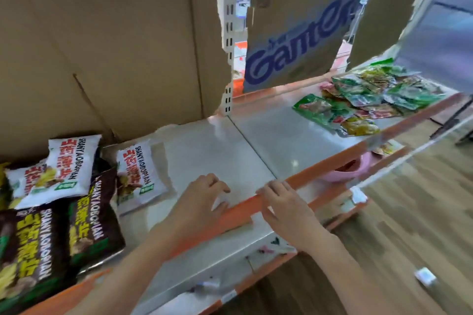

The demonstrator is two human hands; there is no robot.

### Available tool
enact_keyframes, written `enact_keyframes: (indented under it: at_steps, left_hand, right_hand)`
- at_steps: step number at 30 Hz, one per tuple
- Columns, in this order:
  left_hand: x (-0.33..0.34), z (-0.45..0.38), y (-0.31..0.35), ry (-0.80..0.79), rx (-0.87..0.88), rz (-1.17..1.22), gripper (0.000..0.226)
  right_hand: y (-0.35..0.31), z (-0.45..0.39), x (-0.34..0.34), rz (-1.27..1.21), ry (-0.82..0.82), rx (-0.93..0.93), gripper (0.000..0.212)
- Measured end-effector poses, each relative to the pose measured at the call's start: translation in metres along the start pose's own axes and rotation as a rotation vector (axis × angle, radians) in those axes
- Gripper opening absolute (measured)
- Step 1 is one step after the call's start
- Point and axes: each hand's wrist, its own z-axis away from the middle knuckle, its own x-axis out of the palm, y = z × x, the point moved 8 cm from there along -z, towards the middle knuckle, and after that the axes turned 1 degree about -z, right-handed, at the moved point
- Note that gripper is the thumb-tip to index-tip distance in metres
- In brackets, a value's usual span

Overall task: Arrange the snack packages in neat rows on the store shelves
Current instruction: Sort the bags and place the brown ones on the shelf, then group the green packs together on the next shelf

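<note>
Between my two hands runs the orange front lip (302,181) of the shelf (225,151), and neither hand holds a package. My left hand (202,197) rests on the bare shelf surface just behind the lip, fingers loosely curled and gripping nothing. My right hand (284,202) lies over the lip itself, fingers bent across its top edge; whether it grips the lip or only rests there I cannot tell.

Just left of my left hand a white snack bag (138,174) lies flat and alone. Further left sits a loose heap: two more white bags (64,169) overlapping on top of dark bags (51,238), all askew. Well off to the right of my right hand, at the far end of the shelf, a jumble of green packets (371,94) lies piled. Torn cardboard (102,33) stands behind everything.

My judgement: the step is to start a row in the gap ahead of my hands. I would take the lone white bag first with my left hand, square it to the lip, then feed bags of one colour beside it, edges touching, not overlapping.
</note>
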Motion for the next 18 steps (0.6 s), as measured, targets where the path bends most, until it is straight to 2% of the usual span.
enact_keyframes:
  at_steps: [3, 5, 7, 12, 18]
  left_hand:
    - [0.017, -0.021, 0.038, 0.017, 0.033, 0.018, 0.027]
    - [0.028, -0.036, 0.064, 0.046, 0.065, 0.035, 0.025]
    - [0.042, -0.052, 0.088, 0.046, 0.084, 0.061, 0.019]
    - [0.086, -0.091, 0.141, -0.004, 0.176, 0.105, 0.021]
    - [0.119, -0.141, 0.179, -0.083, 0.29, 0.125, 0.031]
  right_hand:
    - [0.043, 0.028, -0.022, 0.051, 0.071, 0.037, 0.028]
    - [0.071, 0.047, -0.032, 0.066, 0.042, 0.091, 0.027]
    - [0.102, 0.068, -0.034, 0.075, 0.002, 0.149, 0.035]
    - [0.165, 0.112, -0.057, 0.029, 0.128, 0.275, 0.041]
    - [0.216, 0.123, -0.079, -0.017, 0.229, 0.395, 0.03]
